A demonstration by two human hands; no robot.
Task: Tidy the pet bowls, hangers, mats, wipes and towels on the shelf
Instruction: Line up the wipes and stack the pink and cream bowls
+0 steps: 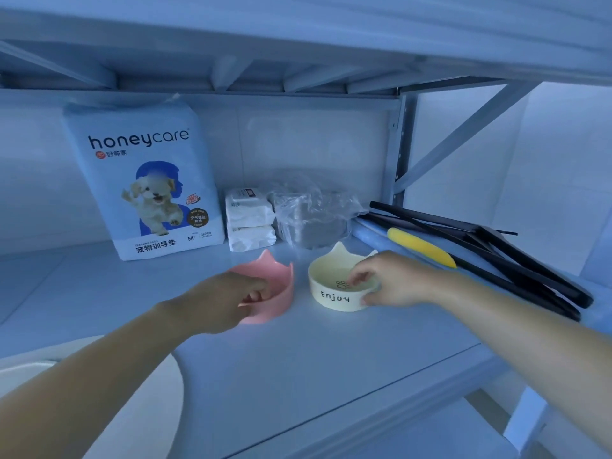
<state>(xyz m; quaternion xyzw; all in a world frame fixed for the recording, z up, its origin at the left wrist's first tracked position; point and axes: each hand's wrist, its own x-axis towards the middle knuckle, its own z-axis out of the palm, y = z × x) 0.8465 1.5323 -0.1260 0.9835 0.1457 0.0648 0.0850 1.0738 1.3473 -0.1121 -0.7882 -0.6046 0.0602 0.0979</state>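
— Hands first: what has each got?
— Left hand (222, 301) grips the pink bowl (271, 286) by its near rim, fingers curled inside. Right hand (394, 279) pinches the cream bowl (334, 289) at its right rim, thumb outside the wall.
— Room around them?
— Bowls sit apart mid-shelf (298, 376), bare board toward the front edge and left. Behind stand the mat pack (145, 180), two stacked wipes packs (250, 220) and bagged towels (311, 217); black hangers (490, 253) lie at the right edge.
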